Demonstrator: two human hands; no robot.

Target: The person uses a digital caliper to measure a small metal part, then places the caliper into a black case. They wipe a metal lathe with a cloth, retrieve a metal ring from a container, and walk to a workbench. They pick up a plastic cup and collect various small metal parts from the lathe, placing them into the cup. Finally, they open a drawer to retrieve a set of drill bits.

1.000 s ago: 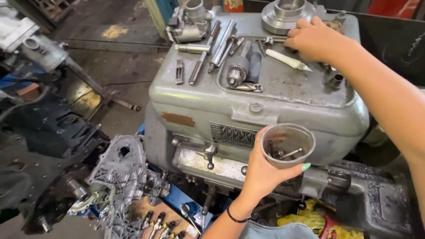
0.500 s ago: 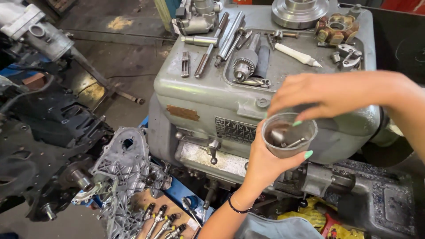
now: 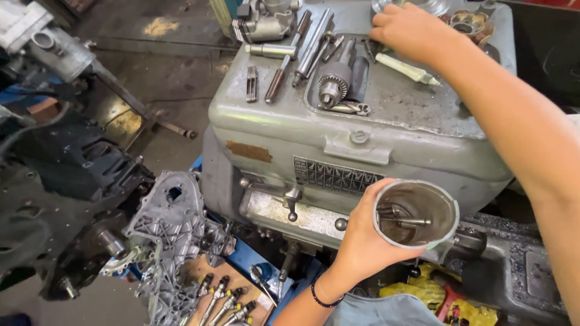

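— The metal cup [image 3: 417, 214], who has it?
— The left hand [image 3: 362, 241], fingers wrapped tight round its wall, holding it upright near the front of the grey machine housing [image 3: 362, 130]. Inside lie a few small steel pins; exactly how many I cannot tell.
— And the right hand [image 3: 411, 30]?
— Far side, fingers curled down on the housing top among small parts; whether it grips one I cannot tell. A cream-coloured tube [image 3: 408, 68] lies just beside it.
— What else is up there?
— A drill chuck [image 3: 333, 84] in a recess, steel rods [image 3: 311, 42] to its left.
— Any labels?
— A dark rectangular chart plate [image 3: 338, 175] on the front, a rust-orange patch [image 3: 249, 151] left of it. A cast aluminium cover [image 3: 175, 235] lies near left.
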